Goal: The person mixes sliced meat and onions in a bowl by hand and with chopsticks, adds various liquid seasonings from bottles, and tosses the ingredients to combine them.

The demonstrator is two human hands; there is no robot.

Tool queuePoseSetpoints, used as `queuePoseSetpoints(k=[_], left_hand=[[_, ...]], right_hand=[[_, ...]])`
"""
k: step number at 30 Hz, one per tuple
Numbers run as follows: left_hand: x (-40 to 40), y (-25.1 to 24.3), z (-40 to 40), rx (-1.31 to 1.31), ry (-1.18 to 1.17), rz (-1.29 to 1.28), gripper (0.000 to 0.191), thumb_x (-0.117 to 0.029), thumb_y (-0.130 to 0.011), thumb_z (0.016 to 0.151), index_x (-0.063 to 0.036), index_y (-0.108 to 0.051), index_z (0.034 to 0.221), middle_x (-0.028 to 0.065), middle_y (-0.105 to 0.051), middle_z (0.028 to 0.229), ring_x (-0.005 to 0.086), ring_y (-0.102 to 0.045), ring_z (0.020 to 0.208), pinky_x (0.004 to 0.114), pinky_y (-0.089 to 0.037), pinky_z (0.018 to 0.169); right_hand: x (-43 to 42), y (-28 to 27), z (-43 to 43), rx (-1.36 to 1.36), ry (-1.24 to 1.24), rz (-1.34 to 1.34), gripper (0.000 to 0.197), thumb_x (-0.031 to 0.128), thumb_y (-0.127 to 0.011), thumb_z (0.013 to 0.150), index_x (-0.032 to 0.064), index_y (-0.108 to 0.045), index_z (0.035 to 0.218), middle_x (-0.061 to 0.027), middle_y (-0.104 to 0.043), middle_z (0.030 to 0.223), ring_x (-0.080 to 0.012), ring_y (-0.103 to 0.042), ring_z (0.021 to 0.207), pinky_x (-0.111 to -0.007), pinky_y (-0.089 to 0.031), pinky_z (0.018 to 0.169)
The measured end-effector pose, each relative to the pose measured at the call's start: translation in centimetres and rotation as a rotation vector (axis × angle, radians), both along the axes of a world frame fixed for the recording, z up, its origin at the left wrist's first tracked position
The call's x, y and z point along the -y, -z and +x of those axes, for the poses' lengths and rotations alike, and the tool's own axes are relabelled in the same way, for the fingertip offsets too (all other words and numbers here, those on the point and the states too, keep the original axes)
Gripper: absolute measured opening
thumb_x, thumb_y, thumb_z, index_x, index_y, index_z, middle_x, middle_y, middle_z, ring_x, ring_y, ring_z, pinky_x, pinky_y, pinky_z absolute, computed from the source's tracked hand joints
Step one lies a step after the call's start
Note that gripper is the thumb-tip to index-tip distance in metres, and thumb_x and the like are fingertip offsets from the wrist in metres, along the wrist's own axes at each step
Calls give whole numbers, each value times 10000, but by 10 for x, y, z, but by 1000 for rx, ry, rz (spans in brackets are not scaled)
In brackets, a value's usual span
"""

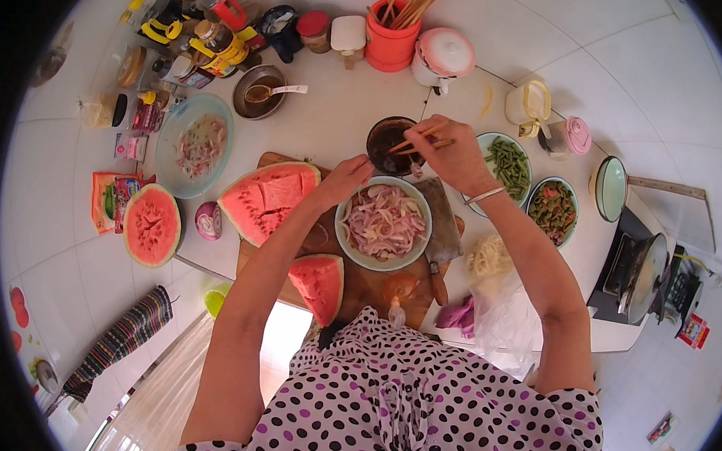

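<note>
My right hand (448,147) grips a pair of wooden chopsticks (417,138), their tips inside a small dark bowl (386,159) of brown liquid. Below that hand is a small pinkish lump (417,169), blurred in detail. My left hand (348,179) is at the lower left of the dark bowl, fingertips near its rim; whether they grip it is unclear. Between my forearms stands a white enamel bowl (338,219) of sliced onion (386,220), on a wooden cutting board (357,293). A cleaver (444,224) lies flat at that bowl's right.
Cut watermelon (270,196) and half an onion (208,220) lie leftward, near a pale green basin (164,148). Bowls of green beans (508,166) and cooked vegetables (551,211) stand rightward. Noodles (491,257) lie near my right forearm. Bottles (223,44) and a red chopstick holder (392,43) line the back.
</note>
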State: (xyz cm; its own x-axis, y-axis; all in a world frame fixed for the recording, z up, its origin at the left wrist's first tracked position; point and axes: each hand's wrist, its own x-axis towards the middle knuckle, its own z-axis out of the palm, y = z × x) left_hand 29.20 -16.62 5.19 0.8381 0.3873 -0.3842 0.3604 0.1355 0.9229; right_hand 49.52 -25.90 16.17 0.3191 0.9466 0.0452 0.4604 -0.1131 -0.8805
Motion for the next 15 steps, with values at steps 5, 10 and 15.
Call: queuePoseSetpoints(k=[5,10,15], left_hand=[[1,1,2,-17,-14,-10,278,-273,-374,985,-75,-444,802,-27,-408,710,83,-371,677,228,-337,635],[0,11,0,10,-24,12,276,-251,-392,977,-46,-458,805,-19,-410,698,94,-387,656,234,-356,628],[1,14,0,-18,-16,-14,254,-255,-368,990,-76,-435,823,-35,-376,721,82,-356,686,221,-335,647]], right_hand=[[5,2,13,-203,3,-151,230,165,-626,857,-60,-646,809,-100,-673,797,-146,-643,651,-256,-502,599],[11,23,12,-271,-75,-184,249,169,-579,894,-73,-628,866,-119,-665,774,-140,-647,667,-236,-504,602],[13,44,23,-515,58,-172,295,201,-506,937,-74,-612,932,-138,-670,800,-181,-675,696,-234,-546,606]])
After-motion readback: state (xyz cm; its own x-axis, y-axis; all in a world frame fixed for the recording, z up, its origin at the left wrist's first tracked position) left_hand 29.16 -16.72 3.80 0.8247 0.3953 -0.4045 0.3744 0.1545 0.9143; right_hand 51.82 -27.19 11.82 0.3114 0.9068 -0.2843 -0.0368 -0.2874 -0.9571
